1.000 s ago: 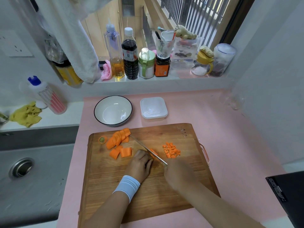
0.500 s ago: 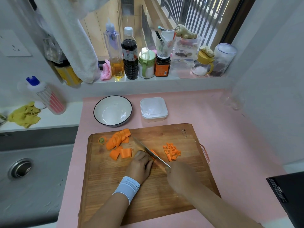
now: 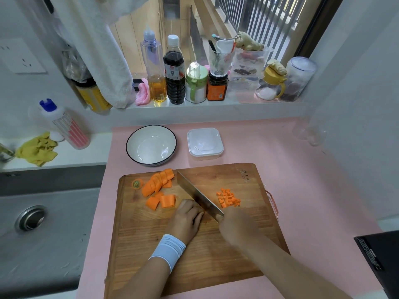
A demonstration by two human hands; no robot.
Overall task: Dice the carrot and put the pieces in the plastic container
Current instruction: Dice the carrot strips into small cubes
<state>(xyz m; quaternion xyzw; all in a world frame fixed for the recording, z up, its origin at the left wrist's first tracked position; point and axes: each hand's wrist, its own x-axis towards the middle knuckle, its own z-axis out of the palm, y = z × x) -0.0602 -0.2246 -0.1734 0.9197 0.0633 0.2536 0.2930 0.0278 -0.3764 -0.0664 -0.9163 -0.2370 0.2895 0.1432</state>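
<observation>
- Your right hand (image 3: 237, 225) grips the cleaver (image 3: 198, 196); your left hand (image 3: 189, 220) curls its fingers, hiding any hold.
- Its blade shows more face than before, its long axis pointing far-left toward the carrot slices (image 3: 159, 186).

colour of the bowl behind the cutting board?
The bowl is white with a thin dark rim, clearest in the head view.

1 head-worn view looks down, close over the cutting board (image 3: 140, 244), facing the windowsill (image 3: 216, 108).
</observation>
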